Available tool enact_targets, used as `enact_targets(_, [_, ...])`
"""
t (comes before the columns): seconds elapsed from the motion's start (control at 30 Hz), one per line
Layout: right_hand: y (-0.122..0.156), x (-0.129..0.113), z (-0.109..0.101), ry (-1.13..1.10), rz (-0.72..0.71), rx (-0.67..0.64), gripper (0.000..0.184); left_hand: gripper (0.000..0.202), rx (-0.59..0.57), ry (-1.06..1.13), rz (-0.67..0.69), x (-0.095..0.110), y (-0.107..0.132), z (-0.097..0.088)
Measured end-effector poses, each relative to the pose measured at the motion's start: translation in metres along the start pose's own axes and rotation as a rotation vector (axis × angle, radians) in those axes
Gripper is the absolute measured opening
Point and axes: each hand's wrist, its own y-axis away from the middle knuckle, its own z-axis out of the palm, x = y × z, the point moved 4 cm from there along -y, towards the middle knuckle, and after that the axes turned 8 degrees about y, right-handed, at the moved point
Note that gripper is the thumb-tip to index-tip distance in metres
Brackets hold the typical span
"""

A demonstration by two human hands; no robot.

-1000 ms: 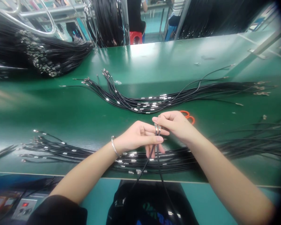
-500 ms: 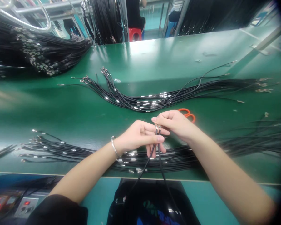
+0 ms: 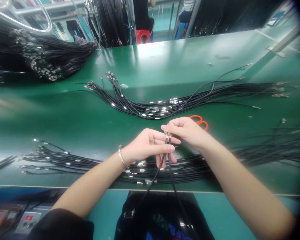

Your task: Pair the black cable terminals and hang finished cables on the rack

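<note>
Two black cables (image 3: 171, 176) hang down from my hands over the table's front edge, their metal connector ends side by side at the top. My left hand (image 3: 152, 145) pinches both cables just below the connectors, thumb across the front and fingers behind. At the upper end, my right hand (image 3: 182, 130) has its thumb and finger closed on the metal connectors (image 3: 167, 134). Beneath my hands lies a near bundle of black cables (image 3: 90, 164) with shiny tags. A second cable bundle (image 3: 162, 108) stretches across the table beyond my hands.
Orange-handled scissors (image 3: 202, 124) lie partly behind my right hand. A pointed metal tool (image 3: 1, 164) rests at the left edge of the green table (image 3: 52, 116). A large heap of black cables (image 3: 62, 60) is at the back left. A person (image 3: 142, 16) sits on a red stool beyond.
Both hands keep the same grip on the two cables. The whole view has shifted very slightly; nothing else visibly differs.
</note>
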Motion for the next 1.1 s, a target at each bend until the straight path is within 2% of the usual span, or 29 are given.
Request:
enact_targets(0.2, [0.001, -0.002, 0.0, 0.001, -0.038, 0.033, 0.058, 0.047, 0.011, -0.021, -0.003, 0.0, -0.001, 0.0])
enact_targets(0.4, [0.002, -0.008, -0.004, 0.01, -0.178, 0.121, 0.058, 0.044, 0.047, -0.063, 0.079, 0.004, -0.002, -0.006])
enact_targets(0.63, [0.005, -0.011, -0.004, -0.073, -0.209, 0.115, 0.037, 0.026, 0.093, -0.179, 0.174, 0.011, -0.001, -0.011])
enact_targets(0.77, [0.008, -0.018, -0.005, -0.037, -0.265, 0.142, 0.03, 0.028, 0.092, -0.2, 0.181, 0.013, 0.0, -0.011])
enact_targets(0.97, [0.014, -0.03, -0.01, 0.066, -0.342, 0.182, 0.031, 0.049, 0.087, -0.184, 0.164, 0.014, 0.001, -0.011])
enact_targets(1.1, [0.015, -0.03, -0.009, 0.069, -0.336, 0.16, 0.031, 0.047, 0.059, -0.177, 0.174, 0.014, 0.001, -0.011])
